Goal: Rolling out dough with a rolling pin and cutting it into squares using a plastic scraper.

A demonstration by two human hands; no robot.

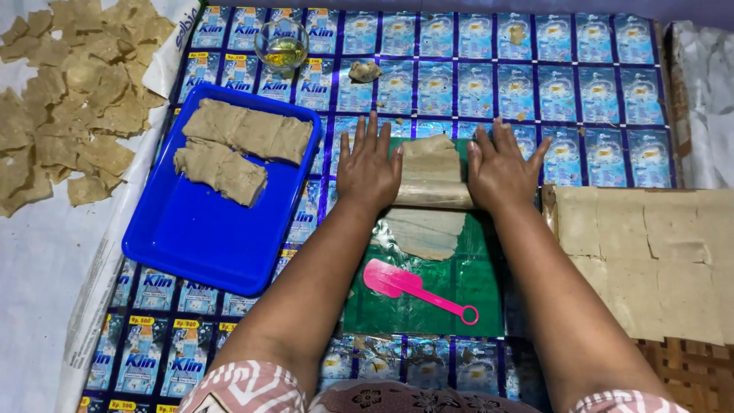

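My left hand (368, 167) and my right hand (501, 167) lie flat, fingers spread, on the two ends of a roller wrapped in thin tan dough (432, 172). The dough sheet trails toward me over a green plastic mat (474, 283). A pink plastic spatula (413, 289) lies on the mat near my forearms. Neither hand grips anything; both palms press down on the roller ends.
A blue tray (199, 229) with folded dough slabs (229, 149) sits at left. Cut dough squares (69, 99) are spread on white sheeting at far left. A small glass of oil (282, 44) stands at the back. Flat dough sheets (650, 245) lie on the right.
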